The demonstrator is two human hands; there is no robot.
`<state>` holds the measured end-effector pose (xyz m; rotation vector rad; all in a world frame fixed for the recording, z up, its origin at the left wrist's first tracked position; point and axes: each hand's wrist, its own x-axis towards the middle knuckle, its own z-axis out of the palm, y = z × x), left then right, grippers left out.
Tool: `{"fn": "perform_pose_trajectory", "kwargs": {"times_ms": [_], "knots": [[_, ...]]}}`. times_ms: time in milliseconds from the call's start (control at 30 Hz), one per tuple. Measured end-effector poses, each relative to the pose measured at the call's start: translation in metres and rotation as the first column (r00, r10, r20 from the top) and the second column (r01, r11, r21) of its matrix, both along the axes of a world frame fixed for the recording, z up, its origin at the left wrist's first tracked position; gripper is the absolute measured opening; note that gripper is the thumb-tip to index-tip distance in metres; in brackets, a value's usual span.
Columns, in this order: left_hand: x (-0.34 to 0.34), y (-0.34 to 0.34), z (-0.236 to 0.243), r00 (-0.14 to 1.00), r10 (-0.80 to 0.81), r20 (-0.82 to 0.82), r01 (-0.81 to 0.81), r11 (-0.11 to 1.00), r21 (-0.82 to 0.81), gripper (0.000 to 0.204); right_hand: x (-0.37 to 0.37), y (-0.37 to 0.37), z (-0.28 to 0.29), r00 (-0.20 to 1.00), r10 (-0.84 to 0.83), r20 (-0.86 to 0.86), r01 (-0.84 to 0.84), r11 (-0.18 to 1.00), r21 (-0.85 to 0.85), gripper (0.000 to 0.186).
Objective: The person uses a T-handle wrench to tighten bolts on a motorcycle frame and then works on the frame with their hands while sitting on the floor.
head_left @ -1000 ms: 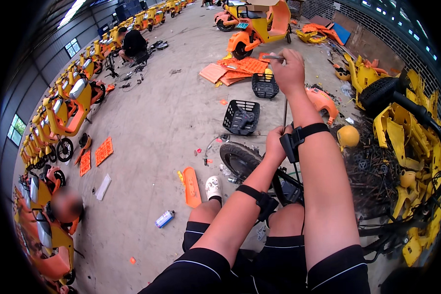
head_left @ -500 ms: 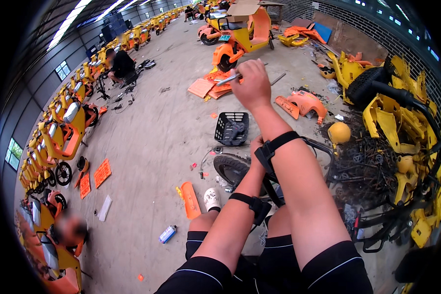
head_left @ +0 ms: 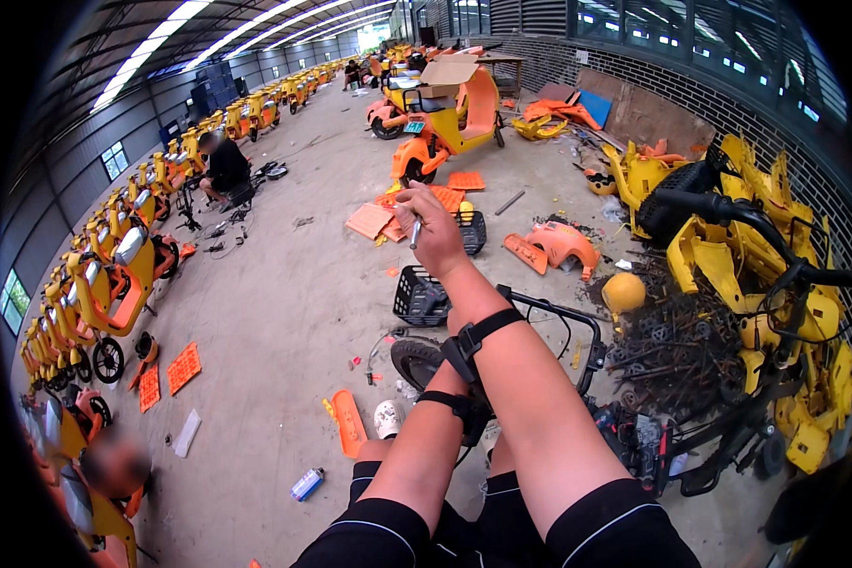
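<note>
My right hand (head_left: 435, 232) is raised and closed around a short silver metal rod-like tool (head_left: 416, 233), whose exact kind I cannot make out. Its lower end points down. My left forearm (head_left: 424, 445) reaches forward beneath the right one, and the left hand is almost wholly hidden behind the right forearm. Close by it are a black tyre (head_left: 414, 361) and a black tubular frame (head_left: 563, 312), part of a stripped vehicle between my legs. Just beyond the tyre sits a black plastic basket (head_left: 409, 301) with a dark part inside.
Yellow body panels (head_left: 715, 256) and a heap of dark metal parts (head_left: 677, 355) lie at the right. An orange-and-yellow scooter (head_left: 454, 123) stands ahead; more scooters (head_left: 114, 284) line the left. A person (head_left: 225, 168) sits far left. A spray can (head_left: 307, 484) lies near my legs.
The view has tilted up and shifted right. My right hand has turned, so the silver tool, which pointed sideways to the left, now points down. The tool stays in my grip.
</note>
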<state>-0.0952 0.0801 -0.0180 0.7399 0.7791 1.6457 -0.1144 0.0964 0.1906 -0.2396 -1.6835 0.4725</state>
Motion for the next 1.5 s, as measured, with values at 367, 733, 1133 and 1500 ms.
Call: {"fn": "perform_pose_trajectory", "kwargs": {"times_ms": [367, 733, 1133, 1500], "knots": [[0.010, -0.011, -0.005, 1.000, 0.011, -0.023, -0.012, 0.999, -0.039, 0.034, 0.006, -0.018, -0.003, 0.986, -0.158, -0.052, 0.164, 0.974, 0.155, 0.027], [0.011, 0.009, -0.002, 1.000, 0.024, -0.012, -0.024, 1.000, -0.008, 0.035, 0.004, 0.019, -0.011, 0.939, 0.330, -0.099, -0.343, 0.872, -0.350, 0.037], [-0.010, 0.006, -0.013, 0.995, 0.090, -0.043, -0.090, 0.996, -0.018, 0.037, 0.021, 0.013, 0.013, 0.714, 0.631, -0.303, -0.632, 0.395, -0.667, 0.048], [-0.009, 0.004, -0.010, 0.997, 0.072, 0.039, -0.070, 0.997, -0.041, 0.043, 0.027, 0.017, 0.015, 0.604, 0.706, -0.370, -0.706, 0.258, -0.660, 0.064]]}}
